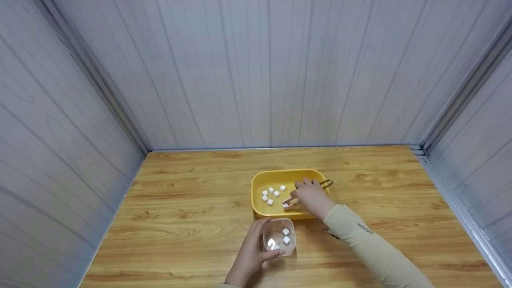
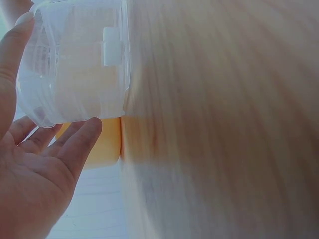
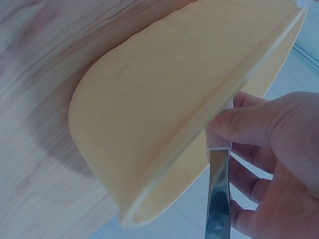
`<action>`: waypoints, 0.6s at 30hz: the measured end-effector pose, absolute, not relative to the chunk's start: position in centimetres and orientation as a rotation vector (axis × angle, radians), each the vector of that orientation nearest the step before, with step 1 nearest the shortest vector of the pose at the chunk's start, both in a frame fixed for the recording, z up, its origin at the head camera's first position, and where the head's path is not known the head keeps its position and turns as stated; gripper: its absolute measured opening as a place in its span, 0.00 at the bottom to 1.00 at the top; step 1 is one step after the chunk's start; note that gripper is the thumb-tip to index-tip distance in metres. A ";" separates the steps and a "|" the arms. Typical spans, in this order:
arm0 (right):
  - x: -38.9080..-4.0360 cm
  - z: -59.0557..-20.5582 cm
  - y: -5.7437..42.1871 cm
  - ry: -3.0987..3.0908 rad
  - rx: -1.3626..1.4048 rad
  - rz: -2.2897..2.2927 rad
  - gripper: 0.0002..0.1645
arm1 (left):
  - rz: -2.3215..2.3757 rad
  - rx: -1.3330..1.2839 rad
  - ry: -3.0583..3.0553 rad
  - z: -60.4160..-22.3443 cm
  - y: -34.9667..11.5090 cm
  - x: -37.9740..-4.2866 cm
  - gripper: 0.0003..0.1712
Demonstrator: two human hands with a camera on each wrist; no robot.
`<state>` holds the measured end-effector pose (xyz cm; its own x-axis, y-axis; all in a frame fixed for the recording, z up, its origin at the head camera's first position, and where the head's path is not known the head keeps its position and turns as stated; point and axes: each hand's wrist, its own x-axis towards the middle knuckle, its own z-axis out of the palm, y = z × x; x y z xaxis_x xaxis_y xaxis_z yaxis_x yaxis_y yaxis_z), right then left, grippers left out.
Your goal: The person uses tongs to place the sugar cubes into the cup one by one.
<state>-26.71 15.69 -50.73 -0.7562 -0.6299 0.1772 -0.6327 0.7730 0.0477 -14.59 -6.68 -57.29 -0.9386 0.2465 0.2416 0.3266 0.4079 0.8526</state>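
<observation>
My left hand [image 1: 251,250] holds a clear plastic container [image 2: 79,74], thumb on its near side and fingers along its far left side. A few white cubes [image 1: 286,240] lie inside it. Over the yellow tray [image 1: 256,180], my right hand [image 1: 314,197] grips metal tongs [image 3: 219,194] between thumb and fingers. The tongs' looped end sticks out past the tray's right rim, and their tips are down at a cube [image 1: 285,205] in the tray. More white cubes [image 1: 276,193] lie loose in the tray's left half. In the right wrist view the tray wall hides the tongs' tips.
The tray stands on a wood-grain table [image 1: 192,216], with the clear container close in front of it. Pale panelled walls [image 1: 248,80] enclose the table at the back, left and right.
</observation>
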 end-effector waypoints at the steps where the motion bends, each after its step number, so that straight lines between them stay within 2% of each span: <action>1: -26.7 -50.8 15.7 -2.773 1.005 0.032 0.10 | -1.590 -0.523 -2.568 -57.3 -6.7 -14.6 0.52; 18: -26.6 -50.9 15.8 -2.834 0.969 0.003 0.11 | -1.627 -0.484 -2.599 -57.0 -6.7 -14.5 0.52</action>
